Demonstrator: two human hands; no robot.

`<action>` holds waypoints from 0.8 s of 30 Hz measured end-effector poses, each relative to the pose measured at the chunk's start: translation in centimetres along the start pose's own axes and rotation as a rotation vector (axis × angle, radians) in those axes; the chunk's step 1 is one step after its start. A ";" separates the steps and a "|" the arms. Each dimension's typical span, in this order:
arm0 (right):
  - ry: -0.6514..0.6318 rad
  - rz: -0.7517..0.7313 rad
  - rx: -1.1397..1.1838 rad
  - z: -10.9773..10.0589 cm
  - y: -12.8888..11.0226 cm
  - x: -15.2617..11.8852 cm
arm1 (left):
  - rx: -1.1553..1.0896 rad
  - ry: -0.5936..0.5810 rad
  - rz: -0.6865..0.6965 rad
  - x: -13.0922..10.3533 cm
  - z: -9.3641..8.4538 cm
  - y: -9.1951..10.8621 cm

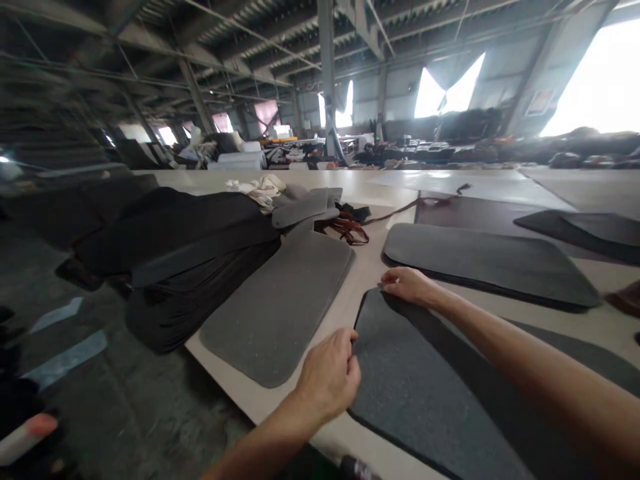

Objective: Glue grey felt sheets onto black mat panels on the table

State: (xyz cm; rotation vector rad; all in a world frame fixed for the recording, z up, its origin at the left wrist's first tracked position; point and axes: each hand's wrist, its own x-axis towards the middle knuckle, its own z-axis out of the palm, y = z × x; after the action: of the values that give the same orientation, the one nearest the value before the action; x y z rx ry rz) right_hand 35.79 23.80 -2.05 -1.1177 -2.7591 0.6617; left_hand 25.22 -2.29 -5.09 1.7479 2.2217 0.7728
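Note:
A dark grey mat [415,380] with a rounded corner lies on the pale table in front of me, partly shaded by my right arm. My left hand [330,373] is closed on its left edge, thumb and fingers pinching the rim. At the mat's far corner, my right hand [407,285] grips the edge with bent fingers; the fingertips are partly hidden. To the left lies another grey mat [280,307], flat and apart from my hands. Just beyond my right hand is a small stack of grey mats [480,257].
A tall pile of black sheets [200,247] hangs over the table's left edge. Brown straps [350,231], grey offcuts [305,208] and cream cloth [265,192] lie at the back. Dark folded material [590,230] sits at the far right. Concrete floor [150,407] shows at lower left.

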 end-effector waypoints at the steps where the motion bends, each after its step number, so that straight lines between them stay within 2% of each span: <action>1: -0.040 -0.001 -0.014 0.2 -0.3 0.7 | 0.000 -0.007 -0.003 0.0 0.0 0.0; 6: -0.238 0.087 -0.068 0.1 -1.4 2.1 | 0.002 -0.028 -0.015 0.0 0.0 0.0; 9: -0.289 0.113 -0.080 -0.2 -1.6 2.2 | 0.002 -0.035 -0.020 -0.1 0.0 0.0; 15: -0.261 0.059 -0.070 -0.5 -1.2 2.2 | -0.011 -0.050 -0.034 0.0 -0.1 0.0; 24: -0.115 -0.134 -0.137 -0.3 -0.8 1.4 | -0.009 -0.045 -0.033 0.0 -0.1 0.1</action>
State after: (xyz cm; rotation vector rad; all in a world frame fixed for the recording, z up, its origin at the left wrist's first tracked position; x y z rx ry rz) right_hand 34.32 24.33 -1.55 -0.9336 -2.9853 0.5450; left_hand 25.25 -2.33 -4.96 1.7028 2.2093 0.7277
